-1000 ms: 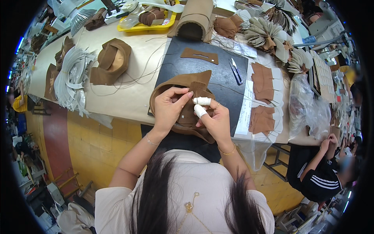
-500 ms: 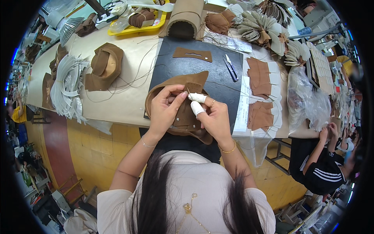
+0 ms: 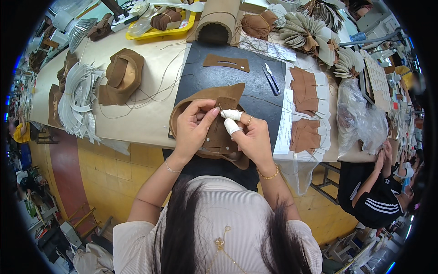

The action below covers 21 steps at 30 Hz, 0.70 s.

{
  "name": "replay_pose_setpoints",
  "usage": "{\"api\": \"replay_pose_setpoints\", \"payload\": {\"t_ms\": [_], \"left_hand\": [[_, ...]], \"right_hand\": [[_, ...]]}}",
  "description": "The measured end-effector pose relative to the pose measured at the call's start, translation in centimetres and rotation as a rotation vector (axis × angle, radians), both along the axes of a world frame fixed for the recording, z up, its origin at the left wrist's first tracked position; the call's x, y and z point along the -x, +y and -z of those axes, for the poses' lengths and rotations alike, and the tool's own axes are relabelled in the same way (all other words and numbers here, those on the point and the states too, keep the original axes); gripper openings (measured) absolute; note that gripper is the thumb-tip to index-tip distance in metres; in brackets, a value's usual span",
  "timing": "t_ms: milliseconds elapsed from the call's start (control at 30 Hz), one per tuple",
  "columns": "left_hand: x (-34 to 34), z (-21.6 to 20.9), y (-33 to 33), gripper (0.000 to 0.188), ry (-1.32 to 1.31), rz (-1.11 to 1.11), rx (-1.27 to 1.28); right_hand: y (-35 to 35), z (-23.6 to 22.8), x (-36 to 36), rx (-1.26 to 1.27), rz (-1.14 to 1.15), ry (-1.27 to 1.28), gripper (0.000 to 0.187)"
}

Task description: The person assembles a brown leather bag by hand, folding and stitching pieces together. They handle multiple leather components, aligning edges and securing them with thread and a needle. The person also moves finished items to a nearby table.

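Observation:
A brown leather bag piece [image 3: 194, 101], curved and partly assembled, rests at the table's near edge in front of me. My left hand [image 3: 195, 125] pinches its small flap [image 3: 226, 102], which has a row of stitch holes, between thumb and forefinger. My right hand [image 3: 250, 134] has white wraps on thumb and forefinger. Those two fingertips are pressed together beside the flap, at a thin needle [image 3: 221, 106] that barely shows. Dark thread [image 3: 269, 104] trails rightward over the black mat [image 3: 260, 82]. The fingertips partly hide the stitching spot.
On the mat lie a slotted leather piece [image 3: 226, 62] and blue-handled thread snips [image 3: 271, 79]. Stacked brown pieces [image 3: 305, 91] are to the right, another leather bag piece [image 3: 123, 75] and white strips [image 3: 78, 102] to the left. Farther right, a co-worker [image 3: 374, 192] sits by a plastic bag [image 3: 356, 116].
My hands and the leather hold almost the same position. At the far right, the co-worker's hands and head have shifted slightly.

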<state>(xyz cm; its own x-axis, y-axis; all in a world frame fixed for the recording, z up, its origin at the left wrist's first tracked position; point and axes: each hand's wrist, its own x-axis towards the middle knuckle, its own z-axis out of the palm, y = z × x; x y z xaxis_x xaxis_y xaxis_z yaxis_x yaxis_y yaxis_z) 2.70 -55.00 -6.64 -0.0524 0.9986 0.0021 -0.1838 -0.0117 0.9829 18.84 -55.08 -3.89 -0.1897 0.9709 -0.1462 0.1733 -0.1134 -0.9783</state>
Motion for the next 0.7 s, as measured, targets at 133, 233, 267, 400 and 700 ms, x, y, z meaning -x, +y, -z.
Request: {"api": "replay_pose_setpoints", "payload": {"t_ms": [133, 233, 267, 400, 700], "left_hand": [[-0.1, 0.0, 0.1, 0.015, 0.08, -0.013, -0.047], [-0.1, 0.0, 0.3, 0.011, 0.238, -0.041, -0.169], [-0.1, -0.1, 0.4, 0.01, 0.301, -0.054, -0.226], [-0.1, -0.7, 0.4, 0.009, 0.482, -0.014, -0.33], [1.0, -1.7, 0.1, 0.03, -0.211, 0.169, 0.248]], "right_hand": [[0.1, -0.2, -0.2, 0.024, 0.006, 0.019, 0.026], [0.3, -0.5, -0.6, 0.039, -0.004, -0.003, 0.024], [0.3, -0.6, -0.7, 0.041, -0.012, -0.019, 0.024], [0.5, -0.8, -1.1, 0.022, -0.024, -0.043, 0.021], [-0.2, -1.7, -1.7, 0.07, 0.04, -0.047, 0.017]]}}
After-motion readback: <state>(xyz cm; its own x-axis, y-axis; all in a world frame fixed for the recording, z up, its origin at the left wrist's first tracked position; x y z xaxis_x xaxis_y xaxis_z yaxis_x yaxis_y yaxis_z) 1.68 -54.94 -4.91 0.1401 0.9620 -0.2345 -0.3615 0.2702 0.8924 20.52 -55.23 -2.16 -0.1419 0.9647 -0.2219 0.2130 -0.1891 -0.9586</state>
